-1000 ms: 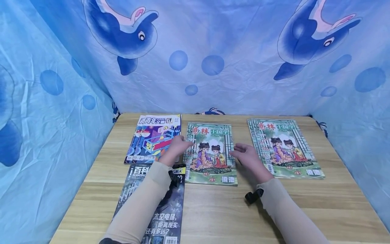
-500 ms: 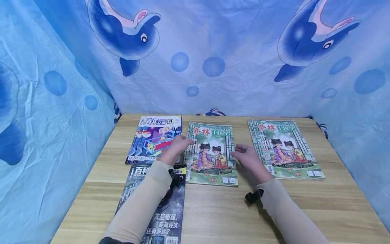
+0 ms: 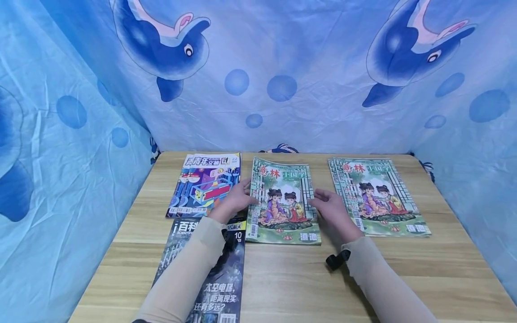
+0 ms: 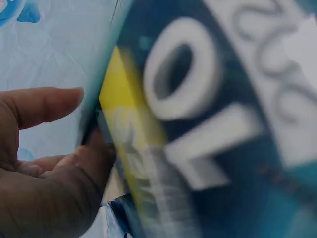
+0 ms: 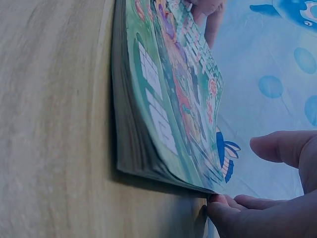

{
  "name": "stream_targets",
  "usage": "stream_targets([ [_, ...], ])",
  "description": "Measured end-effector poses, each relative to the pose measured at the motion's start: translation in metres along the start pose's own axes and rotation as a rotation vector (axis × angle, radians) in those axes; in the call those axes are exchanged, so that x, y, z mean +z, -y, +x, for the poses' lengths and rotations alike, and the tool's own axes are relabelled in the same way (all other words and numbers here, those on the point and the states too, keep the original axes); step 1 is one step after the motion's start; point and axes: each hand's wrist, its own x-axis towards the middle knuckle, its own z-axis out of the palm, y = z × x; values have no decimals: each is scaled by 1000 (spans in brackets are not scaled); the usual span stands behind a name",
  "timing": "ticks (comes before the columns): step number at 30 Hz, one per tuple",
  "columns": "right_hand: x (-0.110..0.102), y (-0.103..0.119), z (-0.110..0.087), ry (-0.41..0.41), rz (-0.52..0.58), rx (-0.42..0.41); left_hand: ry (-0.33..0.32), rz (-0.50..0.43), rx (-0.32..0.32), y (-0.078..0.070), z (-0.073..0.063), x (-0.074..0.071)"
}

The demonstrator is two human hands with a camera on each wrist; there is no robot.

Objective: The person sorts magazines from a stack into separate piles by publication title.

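In the middle of the head view, green-covered magazines (image 3: 284, 215) lie between my hands in a small stack. My left hand (image 3: 232, 199) grips their left edge, its thumb over the cover and its other fingers partly hidden. At the opposite edge, my right hand (image 3: 333, 208) holds on with its fingers. The right wrist view shows the stack (image 5: 133, 129) nearly edge-on, a dark shadow under it and a fingertip of the right hand (image 5: 262, 213) at its edge. A blurred dark magazine cover (image 4: 188, 99) fills much of the left wrist view beside the left hand (image 4: 49, 163).
Another pile of green-covered magazines (image 3: 383, 197) lies on the right. Purple-and-white magazines (image 3: 206, 184) overlap at the back left. Below my left forearm is a dark science magazine (image 3: 218, 278). Blue dolphin-print cloth (image 3: 315, 121) rises behind the wooden table (image 3: 286, 282).
The middle stack has shifted slightly right and looks a little raised. My left hand has followed its left edge, its thumb now lower. My right hand has barely moved.
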Motion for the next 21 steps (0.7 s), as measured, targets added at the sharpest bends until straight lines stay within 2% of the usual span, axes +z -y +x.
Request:
stream_targets([
  [6,1,-2,2,-5,56,9,11,12,-36,-4,-4,1],
  [14,1,-2,2,7,42,3,33,-115,-93,-6,-9,1],
  [21,0,-1,-1,21,1,4,24,-188,-74,-7,-14,3],
])
